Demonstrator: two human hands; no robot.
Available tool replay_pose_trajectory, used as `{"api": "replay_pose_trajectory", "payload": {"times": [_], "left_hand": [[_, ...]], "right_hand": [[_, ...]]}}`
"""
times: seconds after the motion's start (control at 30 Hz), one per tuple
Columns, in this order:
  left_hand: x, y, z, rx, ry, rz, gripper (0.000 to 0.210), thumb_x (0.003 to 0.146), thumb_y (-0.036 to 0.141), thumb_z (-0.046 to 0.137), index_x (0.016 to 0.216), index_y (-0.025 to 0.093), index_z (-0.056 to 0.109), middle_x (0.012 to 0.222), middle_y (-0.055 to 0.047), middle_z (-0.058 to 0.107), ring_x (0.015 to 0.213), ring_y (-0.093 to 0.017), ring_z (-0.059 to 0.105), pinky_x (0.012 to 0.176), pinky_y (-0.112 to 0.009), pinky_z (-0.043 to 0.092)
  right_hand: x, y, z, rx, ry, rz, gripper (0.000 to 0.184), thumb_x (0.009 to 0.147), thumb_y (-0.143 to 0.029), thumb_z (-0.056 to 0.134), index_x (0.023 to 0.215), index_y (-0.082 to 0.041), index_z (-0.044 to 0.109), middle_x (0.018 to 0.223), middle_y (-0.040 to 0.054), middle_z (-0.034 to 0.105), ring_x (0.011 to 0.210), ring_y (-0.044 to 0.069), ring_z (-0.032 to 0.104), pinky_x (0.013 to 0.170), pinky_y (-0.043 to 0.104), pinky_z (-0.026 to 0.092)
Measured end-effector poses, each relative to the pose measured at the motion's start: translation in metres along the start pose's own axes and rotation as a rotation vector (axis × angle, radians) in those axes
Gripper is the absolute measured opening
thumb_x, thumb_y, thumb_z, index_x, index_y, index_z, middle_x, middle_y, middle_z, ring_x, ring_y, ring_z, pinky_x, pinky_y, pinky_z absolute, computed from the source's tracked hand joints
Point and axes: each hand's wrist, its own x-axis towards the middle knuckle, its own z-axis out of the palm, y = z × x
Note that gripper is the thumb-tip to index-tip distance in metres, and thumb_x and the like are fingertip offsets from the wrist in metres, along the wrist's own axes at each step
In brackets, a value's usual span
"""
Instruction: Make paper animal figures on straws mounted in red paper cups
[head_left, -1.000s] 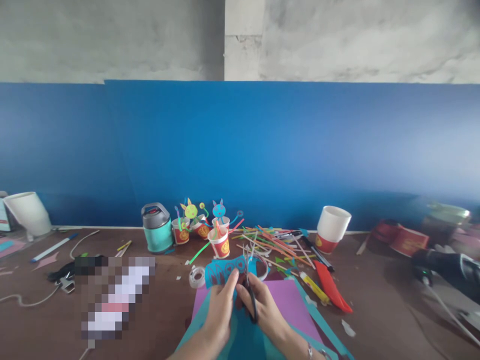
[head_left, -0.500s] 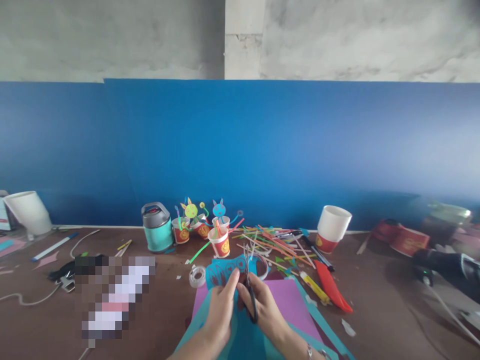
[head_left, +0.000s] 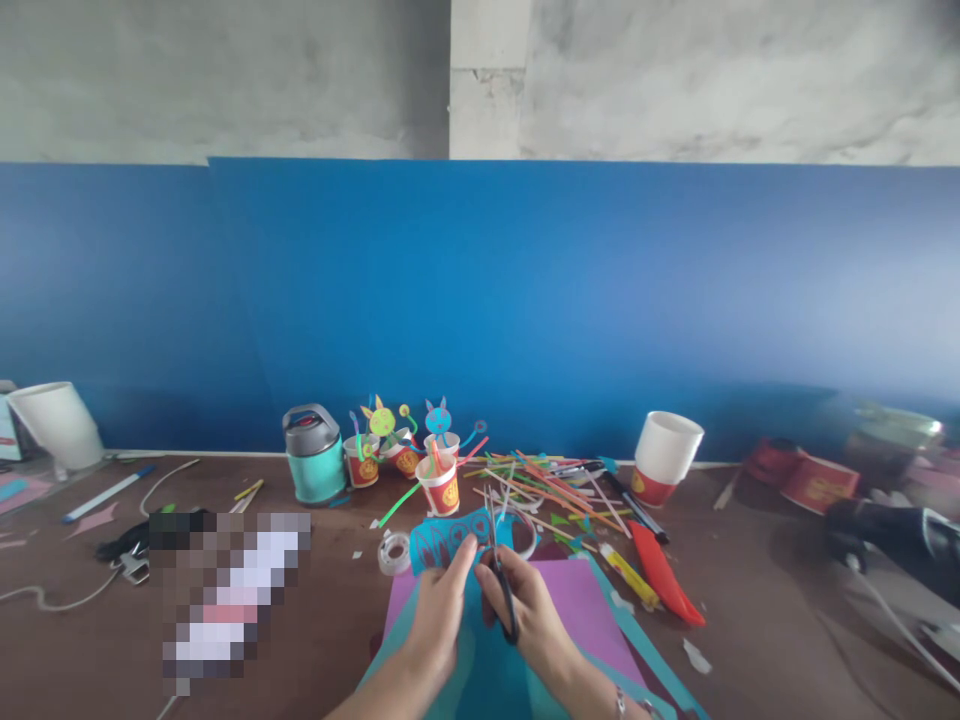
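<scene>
Between thumb and fingers, my left hand (head_left: pixel 441 615) pinches a blue sheet of paper (head_left: pixel 448 540) with ear and circle shapes drawn on it in a dark reddish line. My right hand (head_left: pixel 531 608) is closed round the black handles of a pair of scissors (head_left: pixel 508 612), their blades pointing away from me at the paper's right side. The blades look slightly parted. Under both hands lie more blue sheets and a purple sheet (head_left: pixel 581 590). A roll of clear tape (head_left: pixel 394 553) sits just left of the drawn paper, and a second roll (head_left: pixel 525 535) is partly hidden behind the scissors.
Paper cups (head_left: pixel 438 487) with straw arms and paper animal heads stand behind, beside a teal flask (head_left: pixel 317 465). Loose straws (head_left: pixel 555 480) are heaped right of them. A yellow glue tube (head_left: pixel 628 575), a red pointed piece (head_left: pixel 664 575) and stacked cups (head_left: pixel 666 455) lie or stand further right.
The drawn blue paper has tilted and shifted slightly left between my hands. The scissor blades have swung a little, with their tips slightly further apart. Both hands keep their holds.
</scene>
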Motion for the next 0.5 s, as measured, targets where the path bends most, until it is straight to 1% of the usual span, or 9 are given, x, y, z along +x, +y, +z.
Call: {"api": "replay_pose_trajectory", "payload": {"times": [0.07, 0.13, 0.17, 0.2, 0.3, 0.37, 0.43, 0.5], "left_hand": [[0.0007, 0.0010, 0.0000, -0.023, 0.023, -0.012, 0.035, 0.066, 0.053, 0.070, 0.061, 0.020, 0.063, 0.056, -0.002, 0.064, 0.066, -0.021, 0.061, 0.063, -0.030, 0.049], [0.0012, 0.0006, 0.0001, -0.030, 0.077, -0.021, 0.035, 0.064, 0.053, 0.072, 0.064, 0.020, 0.062, 0.063, -0.002, 0.066, 0.068, -0.020, 0.062, 0.063, -0.030, 0.049], [0.0012, 0.0004, 0.0002, -0.027, 0.094, -0.026, 0.035, 0.063, 0.053, 0.073, 0.064, 0.020, 0.061, 0.064, -0.002, 0.066, 0.067, -0.020, 0.061, 0.061, -0.030, 0.049], [0.0008, 0.0004, 0.0005, -0.025, 0.087, -0.030, 0.036, 0.063, 0.054, 0.073, 0.064, 0.020, 0.061, 0.063, -0.002, 0.065, 0.064, -0.019, 0.061, 0.059, -0.029, 0.049], [-0.0015, 0.0026, 0.0019, -0.027, -0.047, -0.083, 0.040, 0.066, 0.059, 0.068, 0.062, 0.020, 0.060, 0.055, -0.001, 0.061, 0.051, -0.018, 0.058, 0.045, -0.029, 0.044], [-0.0029, 0.0052, 0.0024, -0.027, -0.122, -0.079, 0.040, 0.067, 0.059, 0.066, 0.061, 0.020, 0.061, 0.050, 0.000, 0.059, 0.048, -0.019, 0.057, 0.042, -0.028, 0.041], [-0.0029, 0.0072, 0.0019, -0.014, -0.124, -0.025, 0.036, 0.067, 0.056, 0.067, 0.059, 0.021, 0.062, 0.047, 0.000, 0.058, 0.054, -0.020, 0.059, 0.047, -0.028, 0.043], [-0.0013, 0.0076, 0.0005, -0.010, -0.110, 0.030, 0.032, 0.066, 0.052, 0.069, 0.060, 0.021, 0.063, 0.049, 0.000, 0.060, 0.063, -0.022, 0.062, 0.056, -0.028, 0.047]], "right_hand": [[0.0001, 0.0001, -0.0003, -0.003, -0.003, 0.013, 0.053, 0.069, -0.070, 0.061, 0.067, -0.021, 0.044, 0.046, -0.0067, 0.044, 0.043, 0.008, 0.036, 0.042, 0.020, 0.027], [0.0003, 0.0016, -0.0002, -0.005, -0.003, 0.013, 0.051, 0.070, -0.069, 0.061, 0.068, -0.020, 0.044, 0.046, -0.0067, 0.044, 0.043, 0.008, 0.036, 0.042, 0.020, 0.027], [0.0004, 0.0029, -0.0001, -0.009, -0.007, 0.008, 0.050, 0.071, -0.068, 0.061, 0.067, -0.020, 0.044, 0.046, -0.0066, 0.044, 0.043, 0.008, 0.037, 0.042, 0.020, 0.027], [0.0005, 0.0044, 0.0000, -0.014, -0.012, 0.002, 0.050, 0.072, -0.066, 0.061, 0.067, -0.020, 0.045, 0.047, -0.0064, 0.045, 0.044, 0.008, 0.037, 0.043, 0.020, 0.028], [0.0005, 0.0088, -0.0002, -0.026, -0.045, -0.006, 0.047, 0.073, -0.063, 0.063, 0.067, -0.020, 0.046, 0.048, -0.0063, 0.045, 0.045, 0.008, 0.038, 0.044, 0.020, 0.029], [0.0005, 0.0097, -0.0012, -0.016, -0.068, -0.019, 0.045, 0.074, -0.061, 0.064, 0.069, -0.019, 0.047, 0.050, -0.0060, 0.046, 0.047, 0.008, 0.040, 0.045, 0.020, 0.030], [0.0005, 0.0085, -0.0027, -0.002, -0.077, -0.043, 0.044, 0.074, -0.059, 0.065, 0.071, -0.019, 0.048, 0.053, -0.0055, 0.047, 0.050, 0.008, 0.041, 0.047, 0.020, 0.032], [0.0007, 0.0061, -0.0041, -0.001, -0.078, -0.046, 0.044, 0.073, -0.059, 0.066, 0.071, -0.018, 0.048, 0.054, -0.0056, 0.047, 0.051, 0.009, 0.042, 0.047, 0.020, 0.033]]}}
